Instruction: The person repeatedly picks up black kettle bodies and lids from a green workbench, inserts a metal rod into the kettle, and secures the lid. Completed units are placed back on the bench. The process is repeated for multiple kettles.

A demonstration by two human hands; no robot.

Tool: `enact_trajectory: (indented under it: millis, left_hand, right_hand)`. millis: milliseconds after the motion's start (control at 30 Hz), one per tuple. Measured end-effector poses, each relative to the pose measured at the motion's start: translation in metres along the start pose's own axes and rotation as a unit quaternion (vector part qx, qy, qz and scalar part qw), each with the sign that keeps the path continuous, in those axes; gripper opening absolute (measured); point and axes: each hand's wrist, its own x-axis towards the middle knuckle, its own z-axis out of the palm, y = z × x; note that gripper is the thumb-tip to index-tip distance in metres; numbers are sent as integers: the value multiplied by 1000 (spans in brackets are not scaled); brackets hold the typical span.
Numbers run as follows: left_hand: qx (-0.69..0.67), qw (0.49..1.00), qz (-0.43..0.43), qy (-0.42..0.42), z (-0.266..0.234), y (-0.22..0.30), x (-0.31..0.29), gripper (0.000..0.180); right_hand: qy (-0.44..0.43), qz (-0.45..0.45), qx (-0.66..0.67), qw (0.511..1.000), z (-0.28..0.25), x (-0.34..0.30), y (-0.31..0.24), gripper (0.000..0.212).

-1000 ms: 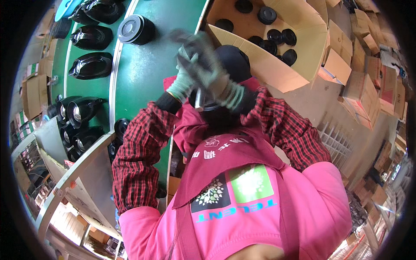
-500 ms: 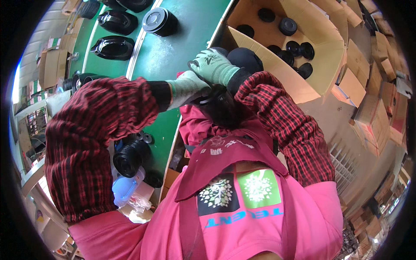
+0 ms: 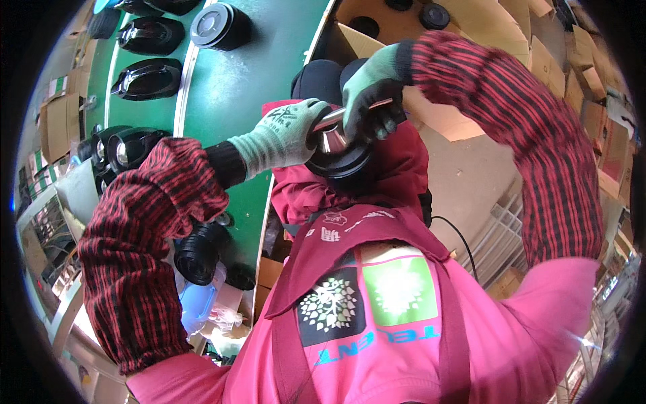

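Over my lap is a round black part (image 3: 341, 165) with a shiny metal piece (image 3: 333, 141) on top, its thin bright edge running up to the right. My left hand (image 3: 286, 135), in a pale green knitted glove, is wrapped around the left side of the metal; its fingertips are partly hidden. Gloved alike, with a dark-coated palm, my right hand (image 3: 373, 91) comes from above with bent fingers and grips the metal piece's right side. The exact kind of this piece cannot be made out.
Left of me runs a green work table (image 3: 262, 60) carrying a stack of black round lids (image 3: 220, 27) and glossy black shells (image 3: 148, 79). More black rings (image 3: 196, 256) sit nearer me. An open cardboard box (image 3: 356, 42) with black round parts stands ahead to the right.
My hands have moved apart, the right one swinging up and over with its elbow raised. The shiny metal now shows between them, where only the black part showed before.
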Motion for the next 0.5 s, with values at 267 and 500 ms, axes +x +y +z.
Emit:
enact_trajectory:
  millis: [267, 500]
  left_hand:
    - [87, 967, 238, 40, 13, -61, 24, 52]
    - [127, 878, 453, 90, 13, -78, 69, 33]
  right_hand:
    - [-32, 38, 520, 853, 58, 55, 5, 13]
    - [176, -75, 771, 608, 134, 74, -71, 27]
